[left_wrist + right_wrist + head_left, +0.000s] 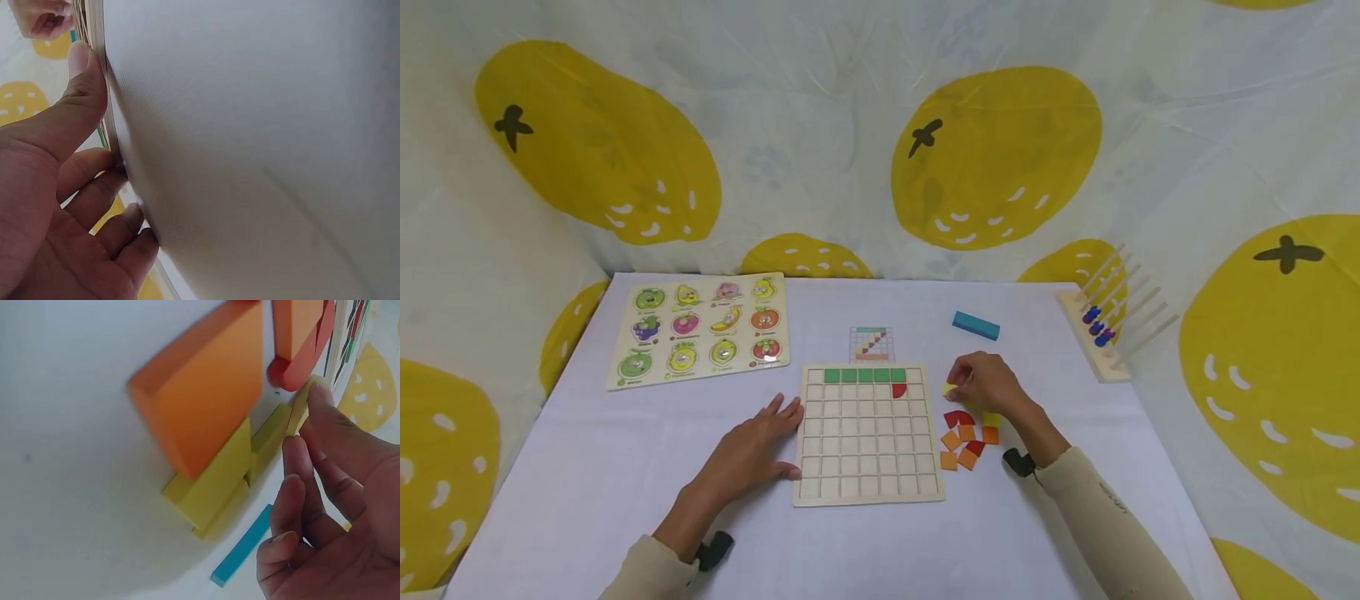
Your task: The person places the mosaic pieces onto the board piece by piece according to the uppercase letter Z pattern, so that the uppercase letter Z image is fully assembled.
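Note:
A wooden grid board [868,462] lies flat on the table, with several green square tiles [866,376] along its top row and one red rounded piece [899,390] below the rightmost green one. My left hand [748,450] touches the board's left edge with its thumb and fingertips. To the right of the board, my right hand [992,385] pinches a yellow tile [301,409] between thumb and fingers. Near that hand lie other yellow tiles [215,481], orange squares [949,461] and red rounded pieces [958,418]. The held tile's full shape is partly hidden.
A printed pattern card [872,344] lies just beyond the board. The fruit puzzle [700,329] is at the back left. A blue bar [976,325] lies back right, near a wooden stand with upright pegs [1097,337]. Fruit-patterned cloth hangs behind.

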A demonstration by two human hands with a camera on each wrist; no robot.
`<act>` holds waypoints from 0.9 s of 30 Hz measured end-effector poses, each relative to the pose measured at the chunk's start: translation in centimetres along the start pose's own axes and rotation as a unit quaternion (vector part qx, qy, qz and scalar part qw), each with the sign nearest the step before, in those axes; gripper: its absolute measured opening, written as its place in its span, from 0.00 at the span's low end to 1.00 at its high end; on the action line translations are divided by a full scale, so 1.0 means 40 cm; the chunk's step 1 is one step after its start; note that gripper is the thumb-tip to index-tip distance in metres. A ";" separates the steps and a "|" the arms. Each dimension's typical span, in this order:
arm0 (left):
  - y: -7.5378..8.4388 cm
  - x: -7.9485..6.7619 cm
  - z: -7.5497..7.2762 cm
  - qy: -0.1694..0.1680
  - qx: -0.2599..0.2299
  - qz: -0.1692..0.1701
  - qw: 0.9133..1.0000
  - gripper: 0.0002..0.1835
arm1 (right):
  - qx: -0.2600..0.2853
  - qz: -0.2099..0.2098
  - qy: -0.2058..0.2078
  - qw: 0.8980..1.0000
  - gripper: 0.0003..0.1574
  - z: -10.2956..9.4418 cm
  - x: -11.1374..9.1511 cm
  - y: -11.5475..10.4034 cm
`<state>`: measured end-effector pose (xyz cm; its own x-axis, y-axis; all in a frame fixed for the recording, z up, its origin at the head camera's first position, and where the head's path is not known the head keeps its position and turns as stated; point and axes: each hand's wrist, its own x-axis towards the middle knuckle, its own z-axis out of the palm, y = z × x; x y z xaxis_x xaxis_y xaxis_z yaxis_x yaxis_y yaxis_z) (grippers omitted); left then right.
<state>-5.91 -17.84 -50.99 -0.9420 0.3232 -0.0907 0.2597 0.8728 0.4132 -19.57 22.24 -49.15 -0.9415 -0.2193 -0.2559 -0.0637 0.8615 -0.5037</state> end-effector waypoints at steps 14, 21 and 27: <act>0.003 -0.007 0.002 0.016 0.005 0.013 1.000 0.58 | 0.010 -0.045 0.026 0.999 0.08 -0.022 -0.003 -0.055; 0.001 -0.006 0.003 0.012 0.009 0.010 1.000 0.58 | 0.015 -0.086 0.033 0.996 0.08 -0.005 0.011 -0.121; 0.002 -0.005 0.004 0.012 0.003 0.009 1.000 0.58 | 0.029 -0.118 0.020 0.992 0.10 0.030 0.028 -0.178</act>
<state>-5.70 -17.80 -51.07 -0.9419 0.3301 -0.0616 0.2777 0.8689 0.4098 -19.78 15.29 -46.83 -0.9152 -0.3921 -0.0927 -0.2655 0.7600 -0.5933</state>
